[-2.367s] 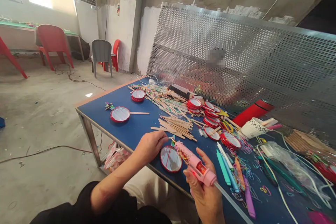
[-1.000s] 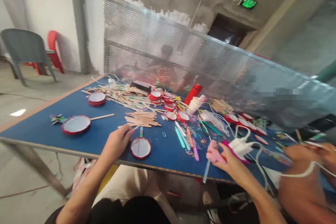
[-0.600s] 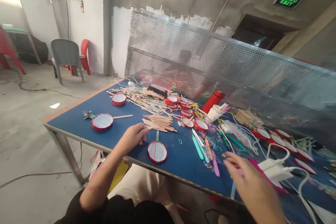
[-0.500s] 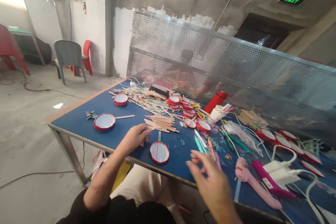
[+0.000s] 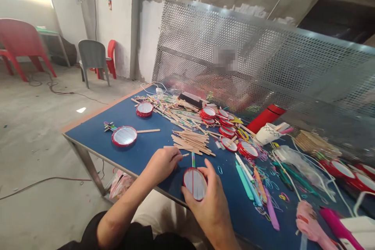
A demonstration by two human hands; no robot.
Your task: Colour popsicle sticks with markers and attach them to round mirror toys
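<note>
A round white disc with a red rim (image 5: 195, 184) is sitting at the near edge of a blue table (image 5: 146, 145), the right hand (image 5: 210, 203) gripping it between thumb and fingers. Just left, the left hand (image 5: 166, 165) is pinching a small pale stick (image 5: 185, 155). Flat bare wooden sticks (image 5: 191, 140) are lying piled beyond; a pink glue gun (image 5: 311, 220) is resting near right.

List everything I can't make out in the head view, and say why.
All in the head view:
Thin pale stick: gripped end, covered by the left hand.
Round white disc with red rim: part of its rim, behind the right hand.
Pink glue gun: lower end, cut off by the bottom edge.
Person: hands, screened by the silvery perforated metal panel.
</note>
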